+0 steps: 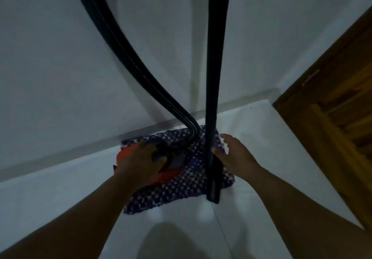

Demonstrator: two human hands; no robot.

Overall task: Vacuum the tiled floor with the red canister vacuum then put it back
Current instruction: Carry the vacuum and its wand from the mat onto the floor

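Note:
The red canister vacuum [170,174] sits on a purple-and-white checkered mat [181,190] against the wall. My left hand [138,160] rests on top of the canister, fingers curled over its dark handle. A ribbed black hose [120,57] rises from the canister up and to the left, out of view. The black rigid tube [214,77] stands upright on the mat's right side. My right hand [231,154] is just right of the tube's lower part, fingers spread, thumb touching or nearly touching it.
A white wall [60,57] runs behind the mat, meeting the pale tiled floor [60,188] at a baseboard. A brown wooden door [332,118] stands at the right. The scene is dim.

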